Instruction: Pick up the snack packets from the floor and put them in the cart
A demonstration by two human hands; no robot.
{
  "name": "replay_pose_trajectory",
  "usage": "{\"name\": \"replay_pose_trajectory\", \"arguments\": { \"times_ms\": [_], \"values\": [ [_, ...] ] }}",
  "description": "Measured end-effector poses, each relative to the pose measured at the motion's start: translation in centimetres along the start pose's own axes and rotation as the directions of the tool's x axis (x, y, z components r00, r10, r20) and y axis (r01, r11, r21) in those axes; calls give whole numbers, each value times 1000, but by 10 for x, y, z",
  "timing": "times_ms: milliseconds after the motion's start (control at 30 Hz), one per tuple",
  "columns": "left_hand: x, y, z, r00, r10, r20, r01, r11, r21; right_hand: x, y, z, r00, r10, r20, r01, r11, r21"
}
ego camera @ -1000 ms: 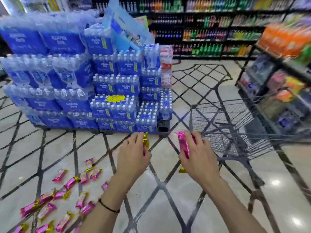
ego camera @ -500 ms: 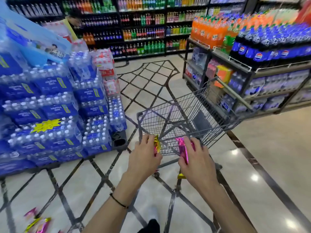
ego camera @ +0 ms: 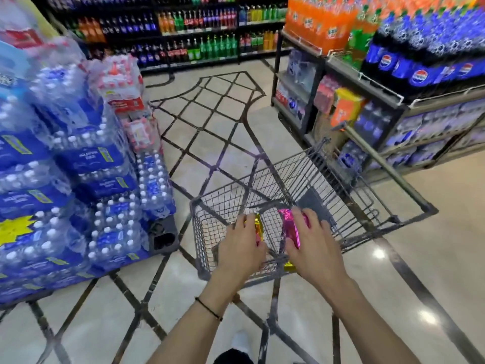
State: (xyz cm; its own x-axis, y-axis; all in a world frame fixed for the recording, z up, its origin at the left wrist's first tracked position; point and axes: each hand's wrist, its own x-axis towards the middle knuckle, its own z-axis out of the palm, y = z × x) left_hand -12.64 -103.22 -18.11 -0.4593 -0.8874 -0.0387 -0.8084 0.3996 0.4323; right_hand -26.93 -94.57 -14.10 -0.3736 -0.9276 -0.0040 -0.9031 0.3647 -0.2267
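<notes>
A grey wire shopping cart (ego camera: pixel 341 190) stands in front of me on the floor, its basket open at the top. My left hand (ego camera: pixel 242 249) grips a snack packet (ego camera: pixel 258 227) of which only a gold and pink end shows past the fingers. My right hand (ego camera: pixel 313 249) holds a pink foil snack packet (ego camera: pixel 290 228) upright; a gold end (ego camera: pixel 290 266) sticks out below the palm. Both hands hover over the near end of the cart basket. No packets on the floor are in view.
A tall stack of shrink-wrapped water bottle packs (ego camera: pixel 78 179) stands on a pallet to the left. Shelves of soda bottles (ego camera: pixel 420 61) line the right side, close behind the cart. More drink shelves (ego camera: pixel 196 30) run along the back. Tiled floor (ego camera: pixel 215 132) lies open ahead.
The view has turned right, away from the packets on the floor. Both hands, still holding their packets, have moved from in front of the cart to over its basket.
</notes>
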Motion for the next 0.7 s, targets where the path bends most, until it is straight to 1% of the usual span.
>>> {"name": "replay_pose_trajectory", "arguments": {
  "times_ms": [67,200,300,433,533,633,700],
  "values": [
    [35,1,-1,999,-37,-6,37,999,-21,30,8,4,1000,16,21,-16,1000,6],
    [99,0,13,991,-133,1,132,987,-88,96,22,28,994,-14,105,14,1000,1],
    [142,2,39,982,-186,31,188,979,-79,146,38,53,983,-54,176,55,998,3],
    [195,4,79,959,-277,66,280,959,-49,212,68,75,968,-101,230,92,995,48],
    [229,0,119,916,-386,109,390,921,-14,257,93,97,953,-121,279,109,992,59],
    [260,-2,162,843,-510,169,507,859,64,297,116,132,942,-159,294,152,987,47],
    [280,-5,192,794,-561,232,552,827,109,319,131,166,931,-174,322,169,985,42]
  ]
}}
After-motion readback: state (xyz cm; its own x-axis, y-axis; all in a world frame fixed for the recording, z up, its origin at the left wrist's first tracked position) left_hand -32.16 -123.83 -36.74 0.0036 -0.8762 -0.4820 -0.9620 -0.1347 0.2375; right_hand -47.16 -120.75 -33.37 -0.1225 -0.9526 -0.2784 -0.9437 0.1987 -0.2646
